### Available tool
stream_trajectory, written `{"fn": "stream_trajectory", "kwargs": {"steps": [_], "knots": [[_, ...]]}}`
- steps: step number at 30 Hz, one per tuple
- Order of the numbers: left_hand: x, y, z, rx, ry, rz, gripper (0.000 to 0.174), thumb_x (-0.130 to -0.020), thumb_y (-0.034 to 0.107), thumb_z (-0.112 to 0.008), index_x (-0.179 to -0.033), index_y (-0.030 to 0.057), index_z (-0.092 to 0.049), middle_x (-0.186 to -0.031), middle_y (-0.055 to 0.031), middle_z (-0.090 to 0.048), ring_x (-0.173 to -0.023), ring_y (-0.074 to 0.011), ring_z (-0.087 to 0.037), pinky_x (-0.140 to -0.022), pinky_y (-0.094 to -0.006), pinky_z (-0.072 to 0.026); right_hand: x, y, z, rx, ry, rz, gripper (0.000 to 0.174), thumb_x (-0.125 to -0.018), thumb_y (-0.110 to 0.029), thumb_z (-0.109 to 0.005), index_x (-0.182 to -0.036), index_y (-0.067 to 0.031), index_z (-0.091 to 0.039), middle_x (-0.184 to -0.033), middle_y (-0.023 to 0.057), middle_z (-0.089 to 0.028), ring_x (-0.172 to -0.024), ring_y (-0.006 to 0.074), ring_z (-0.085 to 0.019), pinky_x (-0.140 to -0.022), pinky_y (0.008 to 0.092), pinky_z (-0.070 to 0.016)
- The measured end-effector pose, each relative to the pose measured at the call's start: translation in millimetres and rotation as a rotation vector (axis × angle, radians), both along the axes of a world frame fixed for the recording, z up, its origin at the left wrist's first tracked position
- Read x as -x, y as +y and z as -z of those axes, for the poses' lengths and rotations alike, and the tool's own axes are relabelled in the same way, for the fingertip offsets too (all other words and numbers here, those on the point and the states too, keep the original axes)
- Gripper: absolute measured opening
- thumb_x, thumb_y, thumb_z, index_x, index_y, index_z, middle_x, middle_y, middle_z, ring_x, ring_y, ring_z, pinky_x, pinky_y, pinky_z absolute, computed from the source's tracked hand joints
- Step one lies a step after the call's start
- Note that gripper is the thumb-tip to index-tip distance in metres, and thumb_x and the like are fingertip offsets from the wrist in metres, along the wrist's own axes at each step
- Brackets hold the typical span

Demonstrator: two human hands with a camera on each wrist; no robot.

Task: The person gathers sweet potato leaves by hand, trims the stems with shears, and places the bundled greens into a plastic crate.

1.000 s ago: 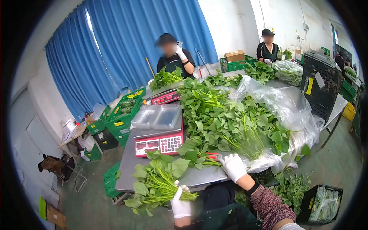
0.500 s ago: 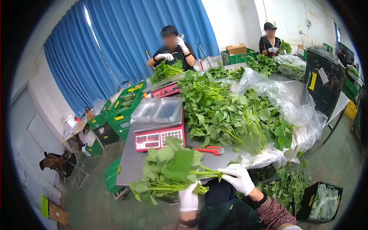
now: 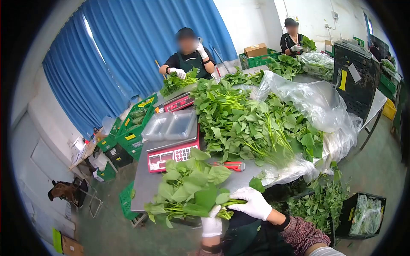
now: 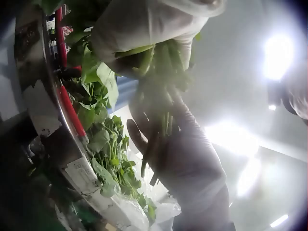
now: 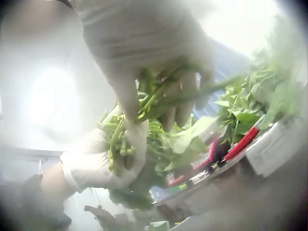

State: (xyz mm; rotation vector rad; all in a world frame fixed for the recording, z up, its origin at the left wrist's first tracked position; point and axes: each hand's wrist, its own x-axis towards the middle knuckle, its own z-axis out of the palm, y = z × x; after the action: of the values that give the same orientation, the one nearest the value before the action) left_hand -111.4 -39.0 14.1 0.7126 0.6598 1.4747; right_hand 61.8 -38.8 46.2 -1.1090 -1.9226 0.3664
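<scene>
A bunch of leafy green stems hangs over the front edge of the table in the head view, gripped near its cut ends by the gloved left hand. Close on its right, the gloved right hand pinches a few stems against the bunch. The right wrist view shows the left hand curled round the stem ends, with the right hand just above, thumb and fingers on stems. Blurred stems lie between both hands in the left wrist view.
Behind the bunch stand a red scale with clear trays and a red-handled cutter. A large leafy heap beside plastic film covers the middle. Two people work beyond; a black crate stands lower right.
The right hand has left the red cutter on the table and moved left to the bunch, bringing stems. The left hand keeps its grip. The person opposite has placed a hand on their greens.
</scene>
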Motion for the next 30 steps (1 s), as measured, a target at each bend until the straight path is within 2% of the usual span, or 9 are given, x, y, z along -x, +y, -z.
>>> {"fn": "stream_trajectory", "kwargs": {"steps": [3, 6, 9, 15, 21, 27, 28, 29, 30], "knots": [[6, -2, -1, -0.01, -0.119, 0.046, 0.061, -0.071, 0.004, -0.073, -0.125, 0.0021, -0.044, -0.116, -0.0102, -0.055, -0.108, -0.0264, -0.053, -0.093, -0.0405, -0.0462, 1, 0, 3, 0.14, 0.382, -0.183, 0.025, -0.078, -0.024, -0.068, -0.094, -0.0048, -0.064, -0.09, 0.0079, -0.062, -0.082, 0.0218, -0.058, -0.072, 0.0302, -0.0445], [6, -2, -1, -0.028, -0.118, 0.045, 0.055, -0.071, 0.002, -0.073, -0.12, 0.0027, -0.047, -0.107, -0.0086, -0.057, -0.094, -0.0219, -0.059, -0.081, -0.0326, -0.0521, -3, -4, -4, 0.578, 0.595, -0.159, 0.018, -0.083, -0.017, -0.064, -0.091, -0.0016, -0.062, -0.083, 0.0034, -0.063, -0.077, 0.0078, -0.054, -0.07, 0.0244, -0.0435], [0, -1, -10, -0.076, -0.062, 0.075, 0.047, -0.072, 0.0, -0.072, -0.113, 0.0029, -0.05, -0.096, -0.0074, -0.058, -0.078, -0.0157, -0.061, -0.068, -0.0238, -0.0537, -2, -6, -12, 0.668, 1.002, -0.16, 0.017, -0.084, -0.017, -0.062, -0.091, -0.0014, -0.063, -0.083, 0.0042, -0.065, -0.074, 0.0078, -0.055, -0.069, 0.024, -0.0433], [-17, -2, -29, 0.079, 0.074, -0.038, 0.035, -0.078, -0.005, -0.063, -0.111, -0.0007, -0.052, -0.092, -0.0078, -0.058, -0.078, -0.0144, -0.058, -0.066, -0.0242, -0.0513, -1, -6, 9, 0.255, 0.546, -0.008, 0.017, -0.085, -0.018, -0.06, -0.086, -0.0033, -0.069, -0.079, 0.0066, -0.065, -0.073, 0.0113, -0.058, -0.07, 0.0249, -0.0438], [-1, 16, -21, 0.176, -0.031, -0.173, 0.028, -0.085, 0.003, -0.06, -0.111, 0.0013, -0.054, -0.092, -0.0042, -0.059, -0.077, -0.0105, -0.057, -0.061, -0.0222, -0.0471, -43, -25, -7, 0.679, 1.143, -0.079, 0.018, -0.086, -0.009, -0.054, -0.085, 0.0057, -0.064, -0.071, 0.0062, -0.061, -0.056, 0.0073, -0.051, -0.054, 0.0203, -0.0398], [28, 28, -23, 0.182, -0.143, -0.25, 0.025, -0.087, 0.004, -0.057, -0.112, 0.005, -0.054, -0.09, -0.0019, -0.057, -0.073, -0.0085, -0.053, -0.06, -0.0213, -0.0444, -181, -103, -2, 0.758, 0.575, 0.366, 0.017, -0.076, -0.015, -0.067, -0.082, 0.0, -0.068, -0.064, 0.0044, -0.064, -0.045, 0.0086, -0.049, -0.044, 0.0219, -0.0381], [24, 28, -24, 0.189, -0.113, -0.276, 0.027, -0.086, 0.002, -0.057, -0.112, 0.0052, -0.053, -0.094, -0.0023, -0.057, -0.074, -0.0087, -0.054, -0.06, -0.0213, -0.0449, -204, -117, 20, 0.411, -0.179, 0.532, 0.02, -0.069, -0.016, -0.072, -0.085, -0.0047, -0.07, -0.067, 0.0073, -0.065, -0.053, 0.0196, -0.057, -0.058, 0.0308, -0.0464], [19, 28, -25, 0.196, -0.078, -0.295, 0.028, -0.085, 0.001, -0.058, -0.112, 0.0054, -0.053, -0.097, -0.0028, -0.057, -0.075, -0.0089, -0.055, -0.06, -0.0213, -0.0455, -203, -125, 14, 0.504, -0.674, 0.682, 0.034, -0.064, -0.018, -0.074, -0.096, -0.0094, -0.068, -0.085, 0.0107, -0.066, -0.078, 0.0293, -0.061, -0.08, 0.038, -0.0452], [14, 26, -24, 0.205, -0.081, -0.285, 0.028, -0.085, 0.001, -0.058, -0.112, 0.0054, -0.053, -0.097, -0.0028, -0.057, -0.075, -0.0089, -0.055, -0.06, -0.0213, -0.0455, -192, -126, 7, 0.514, -0.68, 0.69, 0.034, -0.064, -0.018, -0.074, -0.096, -0.0094, -0.068, -0.085, 0.0107, -0.066, -0.078, 0.0293, -0.061, -0.08, 0.038, -0.0452]]}}
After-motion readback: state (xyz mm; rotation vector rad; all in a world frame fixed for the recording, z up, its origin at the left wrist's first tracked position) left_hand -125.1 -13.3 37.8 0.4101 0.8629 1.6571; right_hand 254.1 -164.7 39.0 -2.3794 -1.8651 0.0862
